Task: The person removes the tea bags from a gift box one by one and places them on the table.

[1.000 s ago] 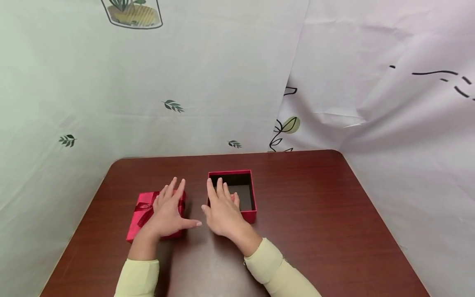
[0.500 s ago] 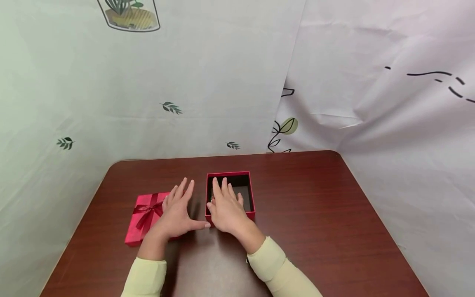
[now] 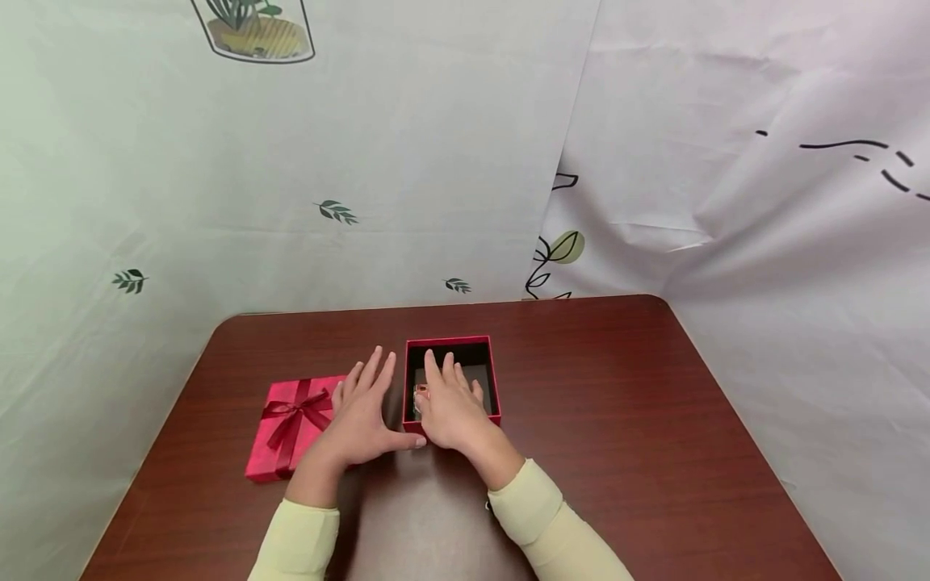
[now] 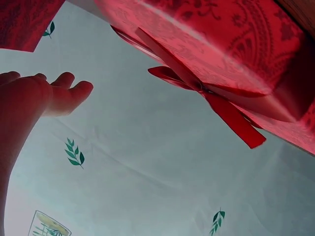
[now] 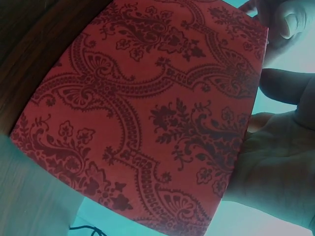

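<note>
An open red box (image 3: 496,379) with a dark inside stands near the middle of the table. Over its opening is my right hand (image 3: 452,410), fingers extended forward. Beside the thumb, a small orange-and-clear object (image 3: 421,393) shows inside the box, partly hidden; its kind is unclear. My left hand (image 3: 362,420) has spread fingers, its thumb near the box's front left corner. To its left lies a red lid (image 3: 265,448) with a dark red ribbon bow (image 3: 294,415), its right part covered by that hand. The right wrist view shows the patterned box wall (image 5: 142,113) close up.
Everything stands on a dark brown wooden table (image 3: 617,452) with rounded far corners. A pale cloth backdrop (image 3: 407,145) with leaf prints hangs behind it and at both sides.
Both hands have shifted right, the right one further over the box opening. More of the lid and bow shows now. The small orange object has come into sight left of the right hand.
</note>
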A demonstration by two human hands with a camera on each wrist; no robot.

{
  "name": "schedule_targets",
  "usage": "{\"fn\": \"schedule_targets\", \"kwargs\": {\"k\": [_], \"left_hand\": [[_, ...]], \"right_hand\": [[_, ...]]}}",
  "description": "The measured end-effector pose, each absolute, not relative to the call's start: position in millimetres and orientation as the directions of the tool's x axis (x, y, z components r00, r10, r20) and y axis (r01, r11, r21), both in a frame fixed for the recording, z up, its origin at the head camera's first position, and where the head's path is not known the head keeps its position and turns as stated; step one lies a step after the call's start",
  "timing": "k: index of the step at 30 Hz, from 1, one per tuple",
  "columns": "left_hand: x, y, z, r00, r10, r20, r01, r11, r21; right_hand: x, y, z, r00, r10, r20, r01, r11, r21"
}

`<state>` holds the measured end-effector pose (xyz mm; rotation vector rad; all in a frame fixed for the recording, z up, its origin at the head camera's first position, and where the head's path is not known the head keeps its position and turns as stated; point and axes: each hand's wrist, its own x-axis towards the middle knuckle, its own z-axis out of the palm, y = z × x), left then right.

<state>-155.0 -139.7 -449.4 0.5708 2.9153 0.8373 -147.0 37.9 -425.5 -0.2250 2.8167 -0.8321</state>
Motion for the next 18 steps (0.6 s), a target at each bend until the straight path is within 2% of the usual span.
{"fn": "schedule_targets", "kwargs": {"k": [18], "left_hand": [[-158, -121, -455, -0.929, 0.365, 0.065, 0.345, 0.787, 0.511]], "right_hand": [[-161, 51, -420, -0.952, -0.146, -0.269, 0.003, 0.875, -0.485]]}}
